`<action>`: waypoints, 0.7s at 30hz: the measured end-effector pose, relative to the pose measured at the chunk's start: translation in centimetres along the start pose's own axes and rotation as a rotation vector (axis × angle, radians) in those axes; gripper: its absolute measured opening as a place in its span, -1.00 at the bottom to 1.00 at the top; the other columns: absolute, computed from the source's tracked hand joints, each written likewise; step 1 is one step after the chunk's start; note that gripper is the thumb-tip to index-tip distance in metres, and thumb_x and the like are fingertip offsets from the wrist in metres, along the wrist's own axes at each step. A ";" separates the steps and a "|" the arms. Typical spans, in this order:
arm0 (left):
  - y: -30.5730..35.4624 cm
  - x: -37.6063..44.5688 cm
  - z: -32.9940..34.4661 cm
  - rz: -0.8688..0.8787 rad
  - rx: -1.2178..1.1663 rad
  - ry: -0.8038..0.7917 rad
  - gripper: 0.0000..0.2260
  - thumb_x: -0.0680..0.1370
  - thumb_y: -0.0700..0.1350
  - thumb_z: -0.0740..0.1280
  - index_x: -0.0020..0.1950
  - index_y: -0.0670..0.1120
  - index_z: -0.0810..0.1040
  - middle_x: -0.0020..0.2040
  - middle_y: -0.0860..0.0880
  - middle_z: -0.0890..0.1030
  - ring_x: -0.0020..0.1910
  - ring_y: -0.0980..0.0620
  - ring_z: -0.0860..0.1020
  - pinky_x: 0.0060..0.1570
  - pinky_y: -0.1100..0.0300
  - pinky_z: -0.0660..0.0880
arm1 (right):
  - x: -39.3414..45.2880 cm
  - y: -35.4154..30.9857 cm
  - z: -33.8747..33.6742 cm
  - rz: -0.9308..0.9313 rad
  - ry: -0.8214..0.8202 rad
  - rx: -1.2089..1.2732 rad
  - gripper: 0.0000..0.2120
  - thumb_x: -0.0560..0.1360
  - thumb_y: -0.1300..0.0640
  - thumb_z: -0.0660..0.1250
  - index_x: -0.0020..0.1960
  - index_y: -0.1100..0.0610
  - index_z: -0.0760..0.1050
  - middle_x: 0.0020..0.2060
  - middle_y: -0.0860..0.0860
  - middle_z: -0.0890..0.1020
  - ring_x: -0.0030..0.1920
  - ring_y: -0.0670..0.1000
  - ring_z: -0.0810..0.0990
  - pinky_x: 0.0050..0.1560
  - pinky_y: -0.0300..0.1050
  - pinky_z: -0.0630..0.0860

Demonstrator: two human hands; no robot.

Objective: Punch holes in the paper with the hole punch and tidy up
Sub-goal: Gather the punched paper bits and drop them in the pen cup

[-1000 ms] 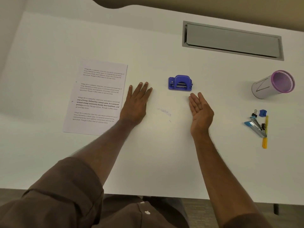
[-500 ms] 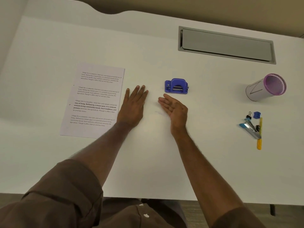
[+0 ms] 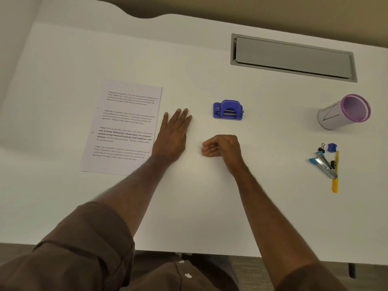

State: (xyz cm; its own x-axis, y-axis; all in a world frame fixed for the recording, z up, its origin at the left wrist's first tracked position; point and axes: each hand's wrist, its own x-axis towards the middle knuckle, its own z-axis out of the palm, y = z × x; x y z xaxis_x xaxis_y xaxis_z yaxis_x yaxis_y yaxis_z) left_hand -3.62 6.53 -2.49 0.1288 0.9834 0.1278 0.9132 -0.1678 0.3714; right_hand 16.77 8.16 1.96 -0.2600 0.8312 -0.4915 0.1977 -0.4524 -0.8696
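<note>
1 paper (image 3: 123, 127) — 1 hole punch (image 3: 228, 109) — 1 cup (image 3: 344, 111) — 1 stapler (image 3: 322, 164)

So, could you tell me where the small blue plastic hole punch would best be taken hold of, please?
Probably across the two short ends of the small blue plastic hole punch, coming down from above. It sits flat and upright on the white desk, with open space all round, and its arched lever on top is best left free. The curled right hand is nearer than the flat left hand.
</note>
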 end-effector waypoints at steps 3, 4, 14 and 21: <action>0.0 0.0 0.0 -0.002 -0.006 -0.003 -0.51 0.62 -0.28 0.17 0.57 -0.17 0.31 0.62 -0.14 0.26 0.62 -0.15 0.19 0.58 -0.25 0.06 | 1.0 -1.3 0.9 -0.041 0.015 0.027 -0.57 0.62 0.34 0.03 -0.19 0.24 0.63 -0.32 0.18 0.67 -0.38 0.00 0.67 -0.26 -0.15 0.65; 0.1 0.0 -0.1 -0.001 -0.005 -0.003 -0.51 0.62 -0.28 0.17 0.57 -0.17 0.31 0.62 -0.14 0.26 0.62 -0.15 0.19 0.58 -0.25 0.06 | 1.0 -1.6 0.8 -0.049 0.036 0.078 -0.58 0.60 0.32 0.03 -0.22 0.24 0.62 -0.38 0.16 0.64 -0.42 0.01 0.64 -0.30 -0.14 0.63; 0.2 -0.1 -0.3 -0.001 -0.019 0.005 -0.50 0.59 -0.28 0.16 0.56 -0.19 0.34 0.61 -0.15 0.27 0.61 -0.17 0.21 0.58 -0.27 0.07 | -0.7 -2.1 -3.4 0.030 0.354 0.036 -0.80 0.53 0.28 0.30 -0.13 0.15 0.70 -0.33 0.06 0.65 -0.39 -0.01 0.58 -0.32 -0.12 0.58; 0.2 -0.1 -0.4 0.001 -0.021 0.015 -0.51 0.58 -0.29 0.17 0.54 -0.20 0.37 0.60 -0.16 0.29 0.61 -0.17 0.23 0.57 -0.28 0.10 | -1.3 -1.2 0.9 -0.121 0.386 -0.824 -0.81 0.51 0.27 0.31 -0.02 0.17 0.71 -0.04 0.07 0.73 0.01 0.07 0.67 0.08 -0.07 0.54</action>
State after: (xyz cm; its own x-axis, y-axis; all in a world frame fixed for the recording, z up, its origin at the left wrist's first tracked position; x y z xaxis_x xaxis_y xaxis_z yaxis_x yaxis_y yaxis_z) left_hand -3.59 6.40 -2.01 0.1240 0.9821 0.1418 0.9047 -0.1706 0.3904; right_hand 15.99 7.31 3.58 -0.0184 0.9751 -0.2208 0.8398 -0.1048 -0.5327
